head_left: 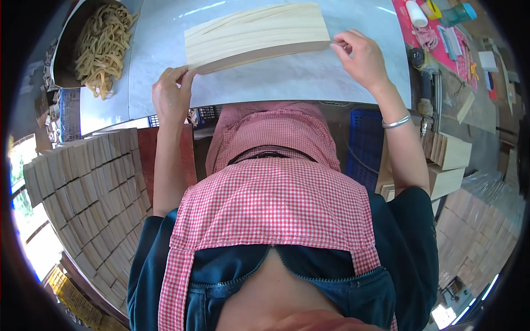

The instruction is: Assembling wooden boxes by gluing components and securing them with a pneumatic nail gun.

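A long, pale wooden block [256, 34] with a grained top and a darker, slightly curved front side lies across the light marbled table. At its near left corner, my left hand [170, 94] is closed, with thumb and fingertips against the wood. My right hand [361, 60] is at the right end, its fingers curled and the thumb and fingertips at the block's edge. The block spans the space between my two hands. Its underside and far side are hidden.
On the table's left stands a container of tangled tan strips [105, 47]. Stacked wood pieces [94, 198] fill the lower left. To the right are a pink cloth with a white bottle [416, 14] and a teal-lidded jar [458, 15], plus wooden boards [450, 151] and a blue crate [364, 146].
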### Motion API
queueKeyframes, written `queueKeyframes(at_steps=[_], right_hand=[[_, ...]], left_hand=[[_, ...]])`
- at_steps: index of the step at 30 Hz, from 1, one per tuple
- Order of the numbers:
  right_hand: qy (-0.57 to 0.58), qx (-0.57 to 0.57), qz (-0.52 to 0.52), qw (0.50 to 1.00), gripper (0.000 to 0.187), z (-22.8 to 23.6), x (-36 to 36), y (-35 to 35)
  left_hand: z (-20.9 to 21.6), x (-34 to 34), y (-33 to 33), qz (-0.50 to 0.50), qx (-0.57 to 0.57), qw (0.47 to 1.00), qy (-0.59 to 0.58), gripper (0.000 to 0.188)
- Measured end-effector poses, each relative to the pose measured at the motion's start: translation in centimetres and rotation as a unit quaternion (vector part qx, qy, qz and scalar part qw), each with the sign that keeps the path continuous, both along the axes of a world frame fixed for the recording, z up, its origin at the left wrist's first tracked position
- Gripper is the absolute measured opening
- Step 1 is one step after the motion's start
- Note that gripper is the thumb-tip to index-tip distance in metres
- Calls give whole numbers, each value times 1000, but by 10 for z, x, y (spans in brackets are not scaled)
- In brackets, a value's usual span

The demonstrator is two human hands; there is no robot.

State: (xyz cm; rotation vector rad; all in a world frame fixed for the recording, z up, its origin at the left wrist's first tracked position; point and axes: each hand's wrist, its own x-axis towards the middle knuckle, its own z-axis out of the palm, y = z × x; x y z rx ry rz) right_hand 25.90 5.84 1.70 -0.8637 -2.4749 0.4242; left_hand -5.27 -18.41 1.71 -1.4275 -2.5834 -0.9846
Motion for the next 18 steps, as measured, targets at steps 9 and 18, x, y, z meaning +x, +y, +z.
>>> queueKeyframes(at_steps=[9, 18], right_hand=[[-40, 32, 10, 999, 10, -3, -9, 2], [-3, -7, 44, 999, 13, -7, -8, 11]], left_hand=[[11, 2, 2, 11, -48, 999, 0, 19], [17, 2, 6, 4, -81, 997, 19, 19]])
